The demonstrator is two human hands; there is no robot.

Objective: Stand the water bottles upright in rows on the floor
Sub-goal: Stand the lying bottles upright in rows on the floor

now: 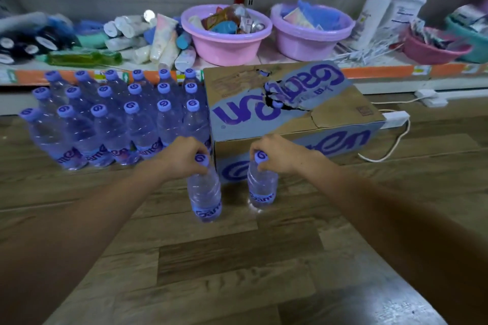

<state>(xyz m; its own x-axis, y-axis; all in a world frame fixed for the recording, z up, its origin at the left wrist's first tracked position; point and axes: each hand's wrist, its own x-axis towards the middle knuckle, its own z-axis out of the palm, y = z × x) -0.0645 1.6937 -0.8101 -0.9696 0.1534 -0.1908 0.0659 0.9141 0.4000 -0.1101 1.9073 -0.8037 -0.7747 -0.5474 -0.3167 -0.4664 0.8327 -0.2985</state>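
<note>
each hand holds one water bottle by its neck, fingers curled down round the cap from above: the left hand (pixel 184 157) grips the left bottle (pixel 204 198) and the right hand (pixel 274 154) grips the right bottle (pixel 261 187). a top grip like this probably suits the job, since it lets a bottle hang plumb and be lowered base first among close neighbours without the fingers knocking them. both bottles stand near the middle of the view, just at six o'clock of the cardboard box (pixel 295 118), apart from each other; the right one seems to rest on the wooden floor (pixel 237 258), though i cannot tell whether the left one has touched down. their long axes run vertical, caps up toward the camera and bases down, with the left bottle leaning a little. the standing rows (pixel 116 118), three deep and six across, sit at about ten o'clock from the hands, touching the box's left side and backed against the low shelf (pixel 396 71), packed shoulder to shoulder, presumably to keep the block tidy. a fourth row looks due along its near edge, so these two likely belong at its right end, around eleven o'clock of the left hand. the box top is torn open, with a cap showing inside.
</note>
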